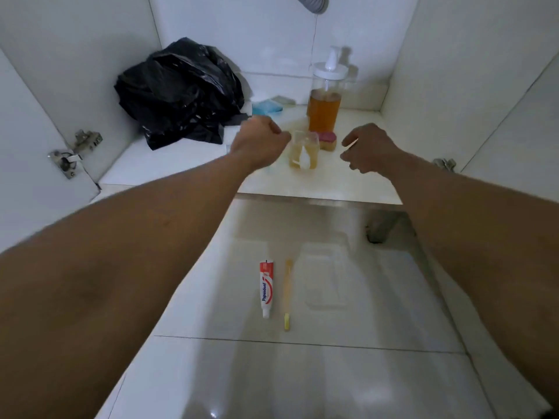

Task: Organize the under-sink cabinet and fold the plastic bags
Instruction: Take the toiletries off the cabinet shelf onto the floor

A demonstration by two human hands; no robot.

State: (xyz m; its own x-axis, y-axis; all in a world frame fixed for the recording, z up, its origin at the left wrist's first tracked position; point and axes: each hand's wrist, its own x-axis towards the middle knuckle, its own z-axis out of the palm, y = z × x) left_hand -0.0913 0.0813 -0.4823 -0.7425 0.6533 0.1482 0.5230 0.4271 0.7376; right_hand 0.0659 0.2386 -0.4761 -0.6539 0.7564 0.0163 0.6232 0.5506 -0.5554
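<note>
A crumpled black plastic bag (181, 92) lies at the back left of the white cabinet floor (332, 182). My left hand (260, 143) hovers just right of the bag with its fingers curled. A pale, blurred translucent thing (234, 136) sits against its knuckles, seemingly in its grip. My right hand (367, 149) hangs over the shelf to the right with fingers curled downward. A thin pale sliver shows at its fingertips, and I cannot tell whether that is an object. Between the hands stands a small clear cup (304, 149) of yellowish liquid.
A pump bottle (325, 101) of amber liquid stands at the back, with a pink sponge (328, 140) before it and a blue sponge (266, 107) behind the bag. A toothpaste tube (266, 288) and a toothbrush (288, 294) lie on the tiled floor. Door hinges (74, 152) flank the opening.
</note>
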